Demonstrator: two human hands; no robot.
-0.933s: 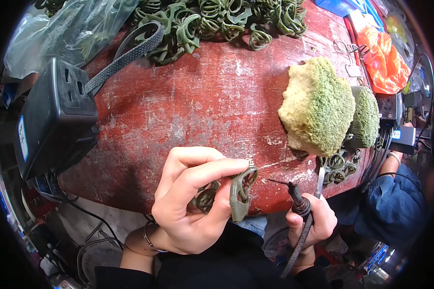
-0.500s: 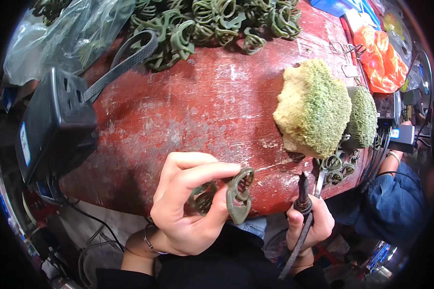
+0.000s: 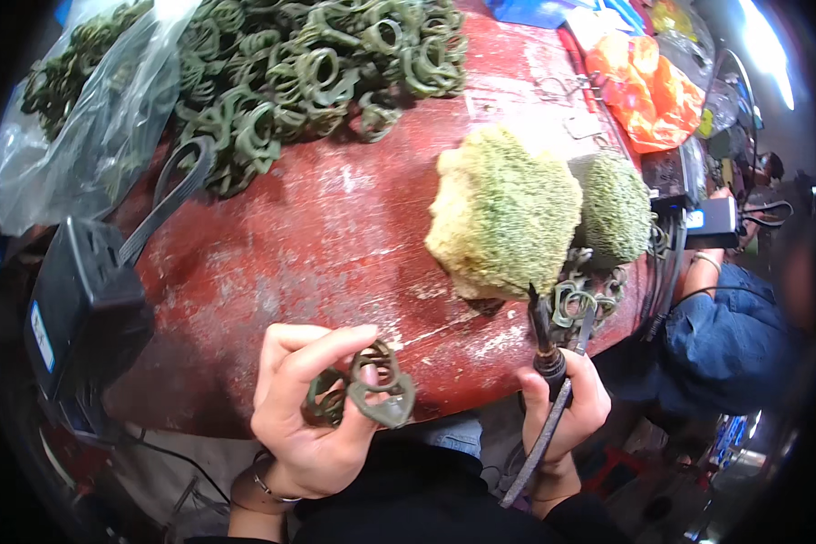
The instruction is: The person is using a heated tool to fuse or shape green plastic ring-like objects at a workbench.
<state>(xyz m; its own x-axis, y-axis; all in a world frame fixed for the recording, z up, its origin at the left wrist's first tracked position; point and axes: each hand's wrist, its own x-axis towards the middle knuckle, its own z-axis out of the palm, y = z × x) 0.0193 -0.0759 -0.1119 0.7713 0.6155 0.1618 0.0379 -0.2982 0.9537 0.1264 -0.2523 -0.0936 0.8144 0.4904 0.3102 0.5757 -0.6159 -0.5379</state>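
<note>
We are facing a scuffed red worktop, where a rough, yellow-green spongy block is resting. Our right hand is holding a slim, dark, rod-shaped tool near it; our left hand, grip narrow, is pinching a dark green, looped, plastic-looking piece above the near edge.

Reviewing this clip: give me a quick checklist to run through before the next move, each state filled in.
1. Green ring-shaped piece pinched in the left hand: ok.
2. Count of further green pieces in that hand: cannot tell, partly hidden.
3. Dark pen-like tool gripped in the right hand: ok, tip pointing away from the person.
4. Tool tip apart from the pinched piece: ok.
5. Tool tip clear of the yellow-green block: cannot tell, they meet in this view.
6. Pile of green pieces away from both hands: ok, toward the table's far side.
</note>
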